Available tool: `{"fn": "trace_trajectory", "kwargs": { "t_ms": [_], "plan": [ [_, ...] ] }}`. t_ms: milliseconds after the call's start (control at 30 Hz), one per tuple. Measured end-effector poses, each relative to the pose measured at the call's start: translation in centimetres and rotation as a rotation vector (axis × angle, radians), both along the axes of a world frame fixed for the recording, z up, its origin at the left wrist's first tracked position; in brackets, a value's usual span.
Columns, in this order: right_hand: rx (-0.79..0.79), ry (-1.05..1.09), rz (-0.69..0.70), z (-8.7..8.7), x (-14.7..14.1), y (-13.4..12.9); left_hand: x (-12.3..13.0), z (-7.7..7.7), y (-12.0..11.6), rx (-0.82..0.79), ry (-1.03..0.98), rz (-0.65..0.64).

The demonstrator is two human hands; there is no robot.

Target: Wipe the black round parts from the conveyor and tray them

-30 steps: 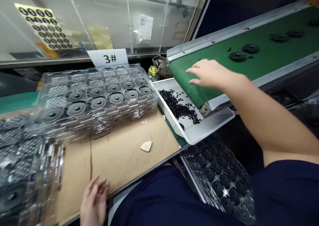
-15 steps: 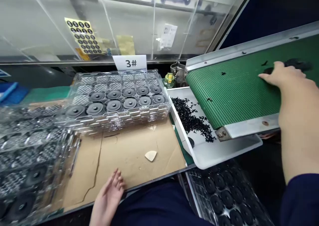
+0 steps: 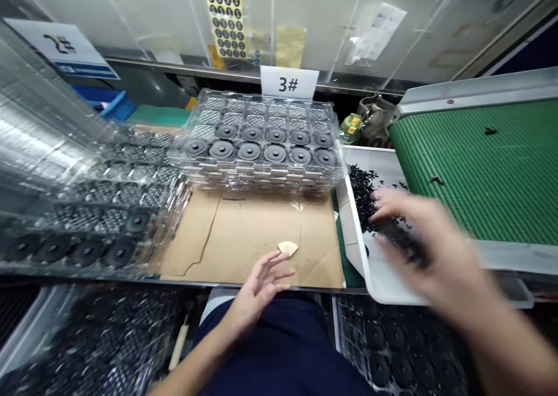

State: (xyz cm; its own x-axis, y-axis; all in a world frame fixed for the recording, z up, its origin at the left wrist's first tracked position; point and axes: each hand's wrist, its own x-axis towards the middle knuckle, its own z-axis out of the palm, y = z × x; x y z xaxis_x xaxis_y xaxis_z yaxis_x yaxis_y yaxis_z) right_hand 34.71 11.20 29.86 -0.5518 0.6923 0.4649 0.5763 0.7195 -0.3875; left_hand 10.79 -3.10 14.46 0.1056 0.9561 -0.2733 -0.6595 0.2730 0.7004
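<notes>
My right hand (image 3: pixel 440 256), smeared by motion, hovers above the white tray (image 3: pixel 370 288) with its fingers curled round dark round parts (image 3: pixel 401 239); blur hides how many. Under and beside the fingertips lies a heap of small black pieces (image 3: pixel 361 195). My left hand (image 3: pixel 261 285) is held over the front edge of the cardboard (image 3: pixel 248 227), fingers apart and holding nothing. Close to its fingertips a small cream wedge-shaped piece (image 3: pixel 288 248) rests on the cardboard. Behind it stands a stack of clear blister trays (image 3: pixel 257 178), the top one holding black discs (image 3: pixel 275 152) in its two front rows.
A green conveyor belt (image 3: pixel 501 181) ends over the white tray at right, with a few black bits on it. More blister trays (image 3: pixel 108 210) stand at left. Filled trays (image 3: pixel 396 349) sit below the bench. A 3# sign (image 3: pixel 289 84) stands behind the stack.
My right hand has come off the conveyor, moving left and nearer to me over the white tray with dark parts in it. My left hand has moved right, fingers spreading. The view has turned left.
</notes>
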Motion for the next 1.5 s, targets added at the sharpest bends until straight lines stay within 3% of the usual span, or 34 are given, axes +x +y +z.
{"fn": "trace_trajectory", "kwargs": {
  "t_ms": [33,100,167,233,300,433,467,567,667,767,833,933,1033,1167,1233,1300,1400,1500],
  "plan": [
    [-0.046,-0.053,0.107,-2.9,-2.2,-2.3,0.6,0.0,-0.2,0.074,0.008,0.0],
    [-0.138,-0.026,0.138,-8.5,-6.2,-6.4,1.5,-0.3,-0.6,0.163,0.031,0.007],
    [-0.214,0.068,0.068,-13.0,-9.6,-9.6,1.6,-0.8,-1.1,0.161,0.088,0.053],
    [-0.265,0.16,-0.047,-15.8,-12.3,-11.9,0.8,-1.3,-1.8,0.11,0.156,0.12],
    [-0.298,0.176,-0.074,-16.8,-13.9,-13.1,-0.6,-1.7,-2.7,0.047,0.194,0.167],
    [-0.418,-0.053,0.219,-16.9,-12.9,-12.0,-4.5,-1.8,-4.3,-0.111,0.048,0.242],
    [-0.477,-0.107,0.218,-17.3,-12.0,-11.2,-5.5,-1.8,-4.6,-0.131,-0.022,0.259],
    [-0.642,-0.172,-0.118,-19.8,-9.2,-8.2,-7.8,-1.5,-5.3,-0.111,-0.192,0.305],
    [-0.648,-0.165,-0.389,-23.6,-8.9,-6.4,-8.9,-1.2,-5.7,-0.073,-0.278,0.333],
    [-0.625,-0.13,-0.347,-26.5,-11.0,-7.2,-9.0,-0.9,-5.8,-0.088,-0.336,0.331],
    [-0.633,-0.102,-0.268,-27.4,-12.4,-8.6,-9.0,-0.7,-5.8,-0.112,-0.344,0.336],
    [-0.682,-0.08,-0.104,-27.2,-13.6,-9.6,-9.1,-0.5,-6.0,-0.135,-0.308,0.338],
    [-0.726,-0.069,0.022,-24.5,-13.7,-8.7,-9.1,-0.3,-6.0,-0.13,-0.25,0.332],
    [-0.672,0.016,0.042,-16.1,-14.6,-8.5,-8.3,0.1,-5.8,-0.096,-0.184,0.316],
    [-0.468,0.113,0.13,-11.8,-15.7,-10.0,-7.7,0.3,-5.6,-0.097,-0.159,0.294],
    [-0.247,0.184,0.244,-8.9,-16.8,-11.8,-7.0,0.6,-5.4,-0.085,-0.144,0.272],
    [-0.243,0.125,0.373,-7.6,-17.8,-13.2,-6.3,1.1,-5.0,-0.045,-0.117,0.319],
    [-0.219,0.11,0.322,-7.9,-18.0,-12.8,-5.6,2.0,-4.8,-0.047,-0.057,0.34]
  ]
}}
